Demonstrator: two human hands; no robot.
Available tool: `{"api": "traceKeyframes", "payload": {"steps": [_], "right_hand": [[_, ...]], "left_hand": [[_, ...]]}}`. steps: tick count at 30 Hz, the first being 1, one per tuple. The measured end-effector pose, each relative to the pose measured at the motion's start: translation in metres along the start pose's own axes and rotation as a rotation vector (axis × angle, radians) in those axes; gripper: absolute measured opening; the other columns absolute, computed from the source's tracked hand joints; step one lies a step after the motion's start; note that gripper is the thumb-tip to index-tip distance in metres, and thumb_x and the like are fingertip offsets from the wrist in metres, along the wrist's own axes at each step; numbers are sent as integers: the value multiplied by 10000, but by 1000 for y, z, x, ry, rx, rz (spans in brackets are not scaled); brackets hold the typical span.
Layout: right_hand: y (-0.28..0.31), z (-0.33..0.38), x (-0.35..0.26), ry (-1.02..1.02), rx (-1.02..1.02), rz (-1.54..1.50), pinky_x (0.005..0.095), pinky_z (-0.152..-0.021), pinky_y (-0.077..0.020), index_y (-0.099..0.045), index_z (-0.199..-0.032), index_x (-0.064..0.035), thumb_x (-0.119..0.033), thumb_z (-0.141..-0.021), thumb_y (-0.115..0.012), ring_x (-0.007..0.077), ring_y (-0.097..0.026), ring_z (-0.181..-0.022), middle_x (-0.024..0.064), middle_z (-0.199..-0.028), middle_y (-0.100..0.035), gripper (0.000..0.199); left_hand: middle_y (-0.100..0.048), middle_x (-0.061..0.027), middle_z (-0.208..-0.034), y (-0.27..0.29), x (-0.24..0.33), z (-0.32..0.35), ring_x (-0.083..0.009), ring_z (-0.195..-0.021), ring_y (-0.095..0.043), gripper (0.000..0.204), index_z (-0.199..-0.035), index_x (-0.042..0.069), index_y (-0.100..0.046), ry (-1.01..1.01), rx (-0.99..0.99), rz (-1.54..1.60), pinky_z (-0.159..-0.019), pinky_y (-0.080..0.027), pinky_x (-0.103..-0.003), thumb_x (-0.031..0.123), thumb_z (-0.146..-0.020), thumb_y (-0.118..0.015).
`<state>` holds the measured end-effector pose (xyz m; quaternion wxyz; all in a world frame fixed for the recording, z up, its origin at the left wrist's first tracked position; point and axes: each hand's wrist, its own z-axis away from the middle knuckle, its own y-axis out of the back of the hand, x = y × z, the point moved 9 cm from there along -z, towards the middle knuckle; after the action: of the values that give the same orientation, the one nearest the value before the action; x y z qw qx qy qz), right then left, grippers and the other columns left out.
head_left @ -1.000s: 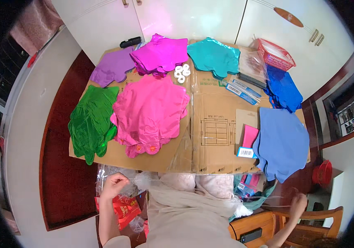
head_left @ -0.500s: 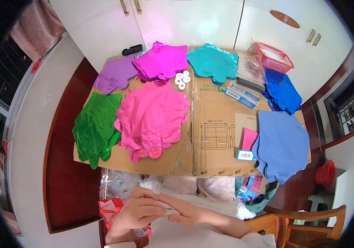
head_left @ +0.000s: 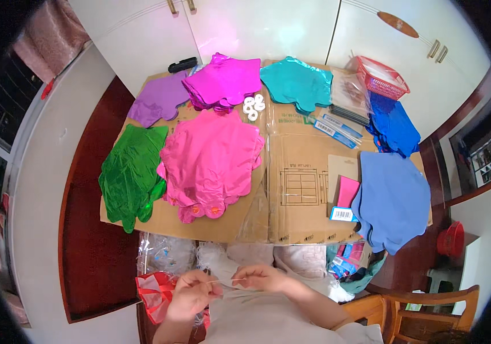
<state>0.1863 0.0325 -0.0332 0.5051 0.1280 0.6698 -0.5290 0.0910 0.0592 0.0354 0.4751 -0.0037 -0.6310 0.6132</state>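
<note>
1. This looks like a room in a home turned into a small packing or craft corner
2. White cupboard doors with metal handles fill the top of the frame, as in a fitted wardrobe
3. A dark red wooden floor shows at the left, and a wooden chair stands at the lower right
4. Flattened cardboard in the centre serves as a makeshift work surface
5. On it lie sorted stacks of foil balloons: green, pink, magenta, teal and blue
6. A red plastic basket sits at the upper right, with clear bags heaped at the lower centre
</note>
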Motion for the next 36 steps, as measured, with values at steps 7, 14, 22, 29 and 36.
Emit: {"api": "traceKeyframes", "payload": {"steps": [7, 14, 22, 29, 36], "right_hand": [[7, -3, -1, 128, 110, 319, 305, -819, -411, -584, -917, 0, -106, -851, -523, 154, -538, -800, 64, -821, -588, 140], [-18, 17, -51, 482, 218, 652, 374, -793, -428, -595, -841, -10, -82, -795, -576, 274, -544, -730, 115, -736, -562, 87], [-5, 11, -50, 467, 364, 754, 370, -778, -431, -616, -818, -28, -34, -770, -586, 238, -560, -725, 96, -749, -588, 57], [15, -2, -26, 370, 429, 738, 343, -656, -429, -610, -841, -37, -76, -779, -581, 254, -552, -718, 101, -778, -593, 78], [-11, -2, -19, 472, 241, 776, 349, -707, -428, -611, -861, -47, -119, -786, -578, 272, -559, -765, 105, -799, -597, 109]], "left_hand": [[-611, -133, -791, 11, 6, -4, -215, -730, -580, 52, -821, 16, -596, -176, 17, 224, -653, -455, -311, 48, -782, -581], [-598, -80, -713, -19, 35, -9, -140, -651, -532, 65, -735, 29, -613, -455, 98, -1358, -621, -413, -265, 83, -769, -600], [-601, -84, -724, 31, -34, 7, -135, -668, -541, 83, -753, -1, -611, 339, 16, -383, -613, -425, -262, 74, -769, -580], [-549, -48, -662, 33, -20, 5, -148, -589, -478, 50, -763, 5, -584, -5, 387, -88, -544, -381, -273, 43, -788, -563], [-594, -88, -742, -5, 24, -7, -216, -655, -570, 80, -764, 6, -591, -342, 89, -1342, -622, -439, -306, -9, -690, -564]]}}
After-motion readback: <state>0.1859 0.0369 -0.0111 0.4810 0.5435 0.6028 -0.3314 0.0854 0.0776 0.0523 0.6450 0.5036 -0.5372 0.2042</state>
